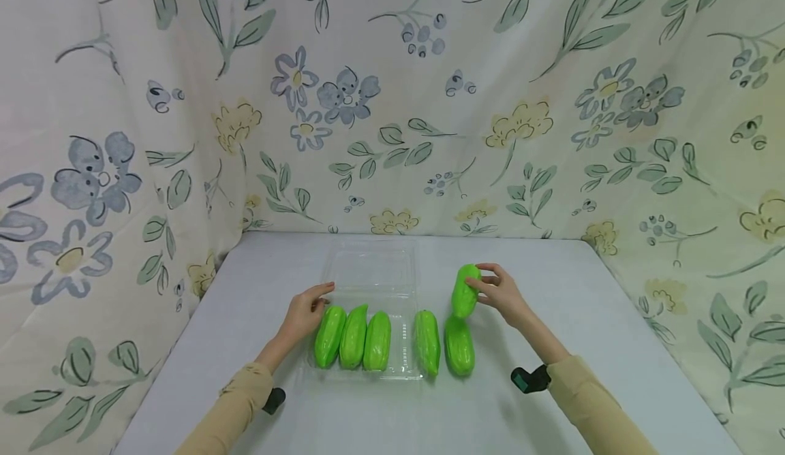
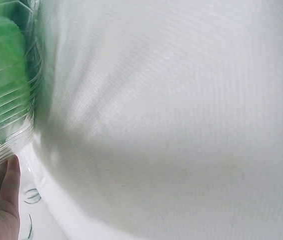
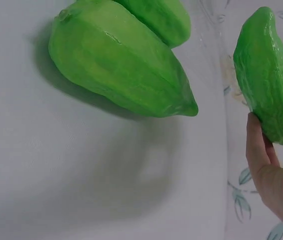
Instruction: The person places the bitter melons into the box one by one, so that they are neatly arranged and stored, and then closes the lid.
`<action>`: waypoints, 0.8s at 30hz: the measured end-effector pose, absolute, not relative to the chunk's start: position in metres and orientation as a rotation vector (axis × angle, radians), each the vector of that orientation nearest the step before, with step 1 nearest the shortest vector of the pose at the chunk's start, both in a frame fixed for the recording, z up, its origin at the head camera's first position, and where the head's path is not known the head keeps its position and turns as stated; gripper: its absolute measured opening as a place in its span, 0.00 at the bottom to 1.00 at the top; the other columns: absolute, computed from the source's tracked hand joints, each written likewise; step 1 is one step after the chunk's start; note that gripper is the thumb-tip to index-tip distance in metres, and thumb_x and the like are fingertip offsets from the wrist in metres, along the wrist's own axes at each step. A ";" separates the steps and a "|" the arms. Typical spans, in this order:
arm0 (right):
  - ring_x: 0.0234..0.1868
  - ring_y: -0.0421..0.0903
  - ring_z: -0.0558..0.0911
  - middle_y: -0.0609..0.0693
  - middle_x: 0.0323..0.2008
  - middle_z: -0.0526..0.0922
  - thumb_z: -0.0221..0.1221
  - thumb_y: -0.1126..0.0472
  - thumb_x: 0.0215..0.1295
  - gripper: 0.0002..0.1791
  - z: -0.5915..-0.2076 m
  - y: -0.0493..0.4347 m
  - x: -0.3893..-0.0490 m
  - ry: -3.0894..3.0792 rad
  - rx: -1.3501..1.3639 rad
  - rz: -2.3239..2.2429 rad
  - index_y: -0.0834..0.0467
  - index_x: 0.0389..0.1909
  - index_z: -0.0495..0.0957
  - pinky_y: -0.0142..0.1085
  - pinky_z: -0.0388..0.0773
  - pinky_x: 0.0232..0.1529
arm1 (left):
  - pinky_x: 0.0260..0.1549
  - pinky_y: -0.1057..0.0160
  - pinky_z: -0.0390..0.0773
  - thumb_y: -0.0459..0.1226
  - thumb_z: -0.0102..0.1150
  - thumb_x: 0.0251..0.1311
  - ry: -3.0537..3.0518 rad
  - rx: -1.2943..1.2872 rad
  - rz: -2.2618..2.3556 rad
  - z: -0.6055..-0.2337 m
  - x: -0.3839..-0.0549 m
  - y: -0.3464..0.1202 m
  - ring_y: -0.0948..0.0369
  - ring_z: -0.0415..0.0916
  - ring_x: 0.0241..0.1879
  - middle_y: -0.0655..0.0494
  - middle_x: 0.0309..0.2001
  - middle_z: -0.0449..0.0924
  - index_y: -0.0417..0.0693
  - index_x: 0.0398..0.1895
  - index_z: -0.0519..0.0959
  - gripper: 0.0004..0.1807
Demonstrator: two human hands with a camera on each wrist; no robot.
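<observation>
A clear plastic clamshell box point(image 1: 401, 359) lies with its lid point(image 1: 371, 264) folded back. Three green papayas, among them the middle papaya point(image 1: 353, 338), lie side by side in its base. My left hand point(image 1: 304, 313) is at the box's left rim; straight fingers point(image 2: 11, 182) touch the ribbed wall in the left wrist view. My right hand point(image 1: 499, 294) grips another papaya point(image 1: 465, 291) between thumb and fingers, raised off the table in the right wrist view. Below it lies a papaya point(image 1: 459, 347) on the table. One more papaya point(image 1: 427, 342) lies along the box's right edge.
The white table point(image 1: 521, 414) ends at a flower-print cloth point(image 1: 392, 101) that hangs behind and at both sides. Dark wrist-worn devices, such as the right one point(image 1: 530, 379), stick out below the sleeves.
</observation>
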State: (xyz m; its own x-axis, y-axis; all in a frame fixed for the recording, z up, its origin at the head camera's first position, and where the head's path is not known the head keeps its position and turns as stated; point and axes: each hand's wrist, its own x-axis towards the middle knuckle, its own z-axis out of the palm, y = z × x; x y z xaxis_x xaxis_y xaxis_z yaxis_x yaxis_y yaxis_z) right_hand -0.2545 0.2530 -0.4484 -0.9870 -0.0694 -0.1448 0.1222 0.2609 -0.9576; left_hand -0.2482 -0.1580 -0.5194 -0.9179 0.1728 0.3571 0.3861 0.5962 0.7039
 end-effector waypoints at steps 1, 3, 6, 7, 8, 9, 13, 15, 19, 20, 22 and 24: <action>0.41 0.38 0.79 0.65 0.56 0.68 0.60 0.52 0.63 0.36 -0.449 0.252 -0.254 2.359 0.042 -1.819 0.62 0.67 0.58 0.33 0.82 0.46 | 0.36 0.60 0.84 0.20 0.47 0.59 -2.573 -0.461 -1.221 -0.520 -0.248 -0.158 0.49 0.83 0.43 0.42 0.58 0.76 0.37 0.56 0.76 0.22; 0.41 0.38 0.79 0.64 0.55 0.69 0.60 0.53 0.63 0.36 -0.450 0.251 -0.253 2.354 0.040 -1.818 0.62 0.66 0.58 0.33 0.82 0.45 | 0.36 0.60 0.84 0.20 0.47 0.59 -2.575 -0.454 -1.222 -0.520 -0.249 -0.158 0.49 0.83 0.43 0.42 0.58 0.76 0.37 0.56 0.76 0.22; 0.41 0.38 0.79 0.64 0.55 0.69 0.60 0.53 0.63 0.35 -0.451 0.247 -0.251 2.341 0.032 -1.817 0.62 0.66 0.58 0.33 0.83 0.45 | 0.36 0.60 0.84 0.20 0.47 0.59 -2.581 -0.450 -1.226 -0.521 -0.249 -0.159 0.49 0.83 0.43 0.42 0.58 0.76 0.37 0.56 0.76 0.22; 0.41 0.38 0.79 0.64 0.55 0.69 0.60 0.53 0.63 0.35 -0.451 0.246 -0.250 2.333 0.027 -1.819 0.62 0.66 0.58 0.33 0.83 0.45 | 0.36 0.60 0.84 0.20 0.46 0.59 -2.584 -0.450 -1.230 -0.521 -0.249 -0.159 0.49 0.83 0.43 0.42 0.58 0.76 0.37 0.56 0.76 0.22; 0.41 0.38 0.79 0.64 0.55 0.69 0.60 0.53 0.63 0.35 -0.451 0.245 -0.249 2.327 0.024 -1.819 0.62 0.66 0.58 0.33 0.83 0.45 | 0.36 0.60 0.84 0.20 0.46 0.59 -2.587 -0.447 -1.234 -0.521 -0.249 -0.159 0.49 0.83 0.43 0.42 0.59 0.76 0.37 0.56 0.76 0.22; 0.41 0.38 0.79 0.64 0.55 0.69 0.60 0.54 0.63 0.35 -0.451 0.243 -0.249 2.316 0.022 -1.824 0.62 0.66 0.58 0.33 0.83 0.45 | 0.37 0.60 0.84 0.20 0.46 0.59 -2.587 -0.451 -1.236 -0.521 -0.249 -0.159 0.49 0.83 0.43 0.42 0.59 0.76 0.37 0.56 0.76 0.22; 0.41 0.39 0.79 0.63 0.54 0.70 0.60 0.55 0.63 0.34 -0.449 0.236 -0.246 2.285 0.015 -1.831 0.61 0.65 0.58 0.34 0.82 0.46 | 0.36 0.60 0.84 0.20 0.46 0.59 -2.585 -0.464 -1.238 -0.521 -0.249 -0.159 0.49 0.83 0.43 0.42 0.58 0.76 0.36 0.57 0.76 0.22; 0.41 0.39 0.80 0.62 0.53 0.70 0.60 0.56 0.63 0.33 -0.449 0.232 -0.245 2.265 0.016 -1.843 0.61 0.65 0.59 0.36 0.82 0.47 | 0.35 0.62 0.83 0.20 0.46 0.59 -2.577 -0.472 -1.234 -0.521 -0.249 -0.159 0.49 0.83 0.43 0.42 0.58 0.76 0.36 0.56 0.76 0.22; 0.40 0.39 0.80 0.60 0.51 0.71 0.59 0.58 0.64 0.30 -0.447 0.224 -0.243 2.229 0.001 -1.864 0.61 0.64 0.59 0.38 0.82 0.48 | 0.32 0.65 0.82 0.20 0.46 0.59 -2.568 -0.470 -1.232 -0.521 -0.248 -0.159 0.49 0.83 0.43 0.42 0.58 0.76 0.36 0.56 0.76 0.22; 0.40 0.39 0.80 0.60 0.51 0.71 0.59 0.59 0.64 0.30 -0.447 0.222 -0.243 2.221 -0.004 -1.867 0.61 0.64 0.60 0.38 0.81 0.48 | 0.31 0.66 0.82 0.19 0.46 0.59 -2.568 -0.468 -1.230 -0.521 -0.248 -0.159 0.49 0.83 0.43 0.42 0.58 0.76 0.36 0.56 0.77 0.22; 0.40 0.39 0.80 0.59 0.50 0.72 0.59 0.59 0.64 0.29 -0.447 0.218 -0.241 2.217 -0.014 -1.864 0.61 0.63 0.60 0.37 0.81 0.47 | 0.31 0.67 0.81 0.19 0.46 0.59 -2.568 -0.462 -1.231 -0.521 -0.248 -0.159 0.49 0.83 0.43 0.42 0.58 0.76 0.36 0.56 0.77 0.22; 0.40 0.39 0.80 0.58 0.50 0.72 0.59 0.60 0.64 0.29 -0.447 0.214 -0.240 2.203 -0.014 -1.872 0.60 0.63 0.60 0.37 0.81 0.47 | 0.31 0.66 0.82 0.19 0.47 0.59 -2.565 -0.466 -1.224 -0.521 -0.249 -0.159 0.49 0.83 0.42 0.42 0.58 0.76 0.36 0.56 0.77 0.22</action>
State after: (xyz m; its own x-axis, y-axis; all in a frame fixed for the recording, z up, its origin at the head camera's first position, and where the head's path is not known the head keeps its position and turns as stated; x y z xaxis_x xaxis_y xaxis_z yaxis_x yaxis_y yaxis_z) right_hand -0.2399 0.2139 -0.4465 -0.9687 -0.1678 -0.1831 0.1536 0.1744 -0.9726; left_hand -0.2488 -0.1587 -0.5211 -0.9145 0.1731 0.3657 0.3932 0.5934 0.7023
